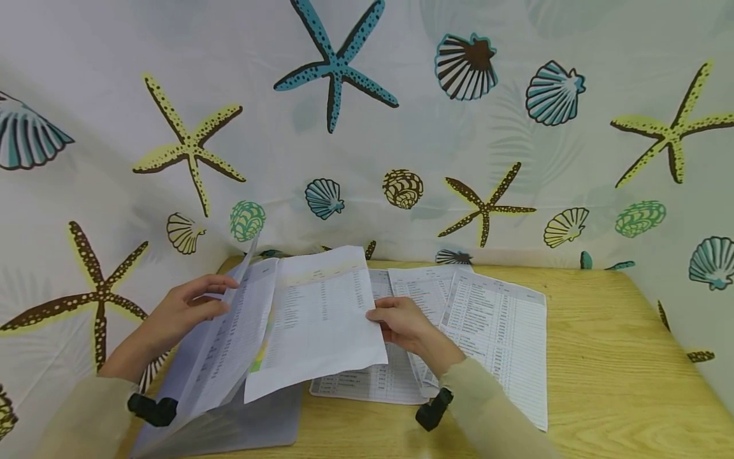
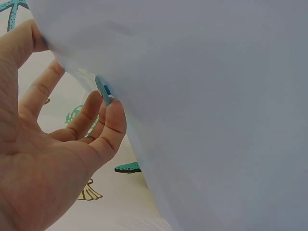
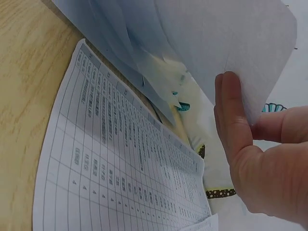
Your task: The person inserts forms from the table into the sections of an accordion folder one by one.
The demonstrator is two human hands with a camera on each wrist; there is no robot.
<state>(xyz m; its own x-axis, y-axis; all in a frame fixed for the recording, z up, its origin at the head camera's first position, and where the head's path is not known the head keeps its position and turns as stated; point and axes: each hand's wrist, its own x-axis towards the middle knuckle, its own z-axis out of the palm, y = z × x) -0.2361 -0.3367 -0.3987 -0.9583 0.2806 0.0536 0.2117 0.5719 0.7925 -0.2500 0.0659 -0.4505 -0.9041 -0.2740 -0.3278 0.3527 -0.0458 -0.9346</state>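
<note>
My left hand (image 1: 186,312) pinches the raised edge of a translucent bluish plastic document folder (image 1: 272,424) at the left of the table. A small blue snap button (image 2: 102,90) shows by its fingertips in the left wrist view. Printed pages (image 1: 220,344) stand tilted inside the folder. My right hand (image 1: 408,324) pinches the right edge of a printed sheet (image 1: 321,325) between thumb and fingers. This sheet slants up, its left side against the folder's opening. In the right wrist view the sheet's blank back (image 3: 231,38) faces the camera.
Several printed table sheets (image 1: 499,344) lie overlapping on the wooden table (image 1: 619,357), under and right of my right hand. A white curtain (image 1: 378,140) with starfish and shells hangs behind the table and along both sides.
</note>
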